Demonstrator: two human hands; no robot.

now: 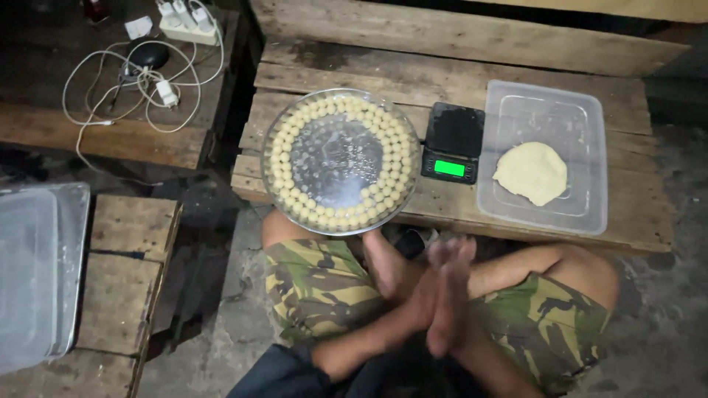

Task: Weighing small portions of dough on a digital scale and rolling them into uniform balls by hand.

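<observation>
Shiny metal tray [340,158] near the rough wooden table's [442,74] front edge, clear glossy plastic tub [546,118] at the right end, matt black plastic scale [453,136] between.

On the table [457,74] a round tray [341,161] sits at the left, with small dough balls [284,158] ringed inside its rim. Just right of it stands a scale [452,142], and right of that a tub [544,155] with a lump of dough [531,172] in it. Near the table's front edge, the left hand [420,295] and right hand [451,291] press together above the knees. On a bench far left lie cables [140,81] and a power strip [188,26].
</observation>
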